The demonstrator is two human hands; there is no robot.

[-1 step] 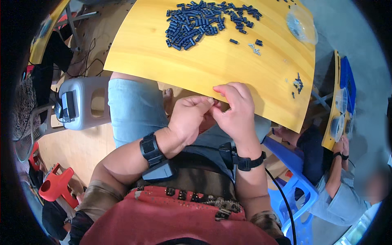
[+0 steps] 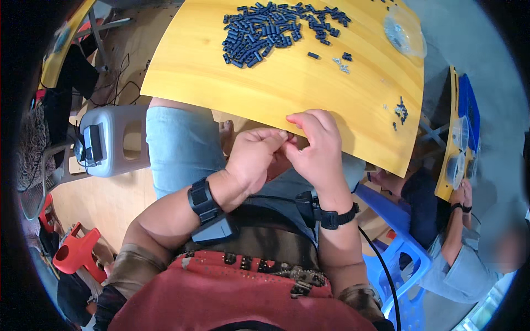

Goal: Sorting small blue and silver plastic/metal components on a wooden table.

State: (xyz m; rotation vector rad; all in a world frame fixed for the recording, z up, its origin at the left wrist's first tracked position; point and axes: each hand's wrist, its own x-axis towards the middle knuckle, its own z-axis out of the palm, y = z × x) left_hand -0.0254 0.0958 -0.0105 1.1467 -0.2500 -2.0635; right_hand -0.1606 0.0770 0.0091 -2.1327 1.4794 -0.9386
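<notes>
Left hand [image 2: 251, 157] in a narrow pinch, right hand [image 2: 319, 146] meeting it with its thumb, upper finger lifted apart, both at the near edge of the yellow table [image 2: 221, 83]; can't tell what either grips, fingers hide it. On the table: one big heap of black cylindrical parts [image 2: 259, 33] at the far side, one single black cylinder [image 2: 313, 55] apart, one silver cluster [image 2: 341, 65], one clear round bowl [image 2: 403, 33].

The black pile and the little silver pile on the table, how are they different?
The black pile is dark; the silver pile is pale. The black pile spreads wide with many pieces; the silver pile is small with only a few. Both lie on the yellow table.
</notes>
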